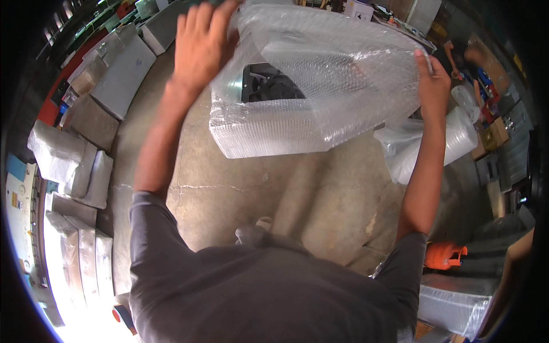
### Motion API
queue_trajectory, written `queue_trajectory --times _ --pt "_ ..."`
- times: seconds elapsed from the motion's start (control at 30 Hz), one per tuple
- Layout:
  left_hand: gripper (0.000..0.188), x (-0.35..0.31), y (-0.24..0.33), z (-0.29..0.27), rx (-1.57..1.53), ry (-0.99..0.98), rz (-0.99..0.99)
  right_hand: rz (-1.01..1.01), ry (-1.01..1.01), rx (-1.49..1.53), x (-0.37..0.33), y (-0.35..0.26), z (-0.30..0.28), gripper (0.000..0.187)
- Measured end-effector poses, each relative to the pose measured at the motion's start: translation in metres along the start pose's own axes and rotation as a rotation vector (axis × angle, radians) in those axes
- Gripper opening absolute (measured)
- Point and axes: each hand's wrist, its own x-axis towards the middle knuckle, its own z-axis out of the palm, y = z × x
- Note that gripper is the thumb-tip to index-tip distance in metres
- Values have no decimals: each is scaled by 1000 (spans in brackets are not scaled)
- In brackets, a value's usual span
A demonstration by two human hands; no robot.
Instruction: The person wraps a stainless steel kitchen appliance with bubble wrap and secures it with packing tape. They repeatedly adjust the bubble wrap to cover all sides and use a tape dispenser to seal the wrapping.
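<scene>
- Boxy unit (267,84), the landmark: dark-topped, ahead of the person, its near side wrapped.
- Bubble wrap sheet (366,74): raised over the unit, part of whose top shows beside it.
- Left hand (200,43): above the unit's left end, at the sheet's edge; blurred, grip cannot be told.
- Right hand (434,86): right of the unit, thumb and fingers pinching the sheet's edge.
- Whitish roll (443,146): right of the unit.

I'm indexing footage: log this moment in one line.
left hand: at left end of bubble wrap, grip unclear | right hand: holding right edge | boxy item: partly covered, dark top showing
</scene>
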Motion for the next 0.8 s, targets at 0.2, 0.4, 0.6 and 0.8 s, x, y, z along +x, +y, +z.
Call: queue_trajectory --times 0.2,0.4,0.6,0.8 --pt "23 87 -14 -14 -218 118 -239 328 30 415 -23 44 -17 62" --pt "20 129 62 -4 -481 189 -143 143 -167 -205 -108 18 -17 97" --pt "21 70 178 -1 -526 -130 227 -343 -21 6 -123 -11 39 86" --pt "59 -126 203 -13 -948 -60 -464 -24 19 144 -118 38 31 32"
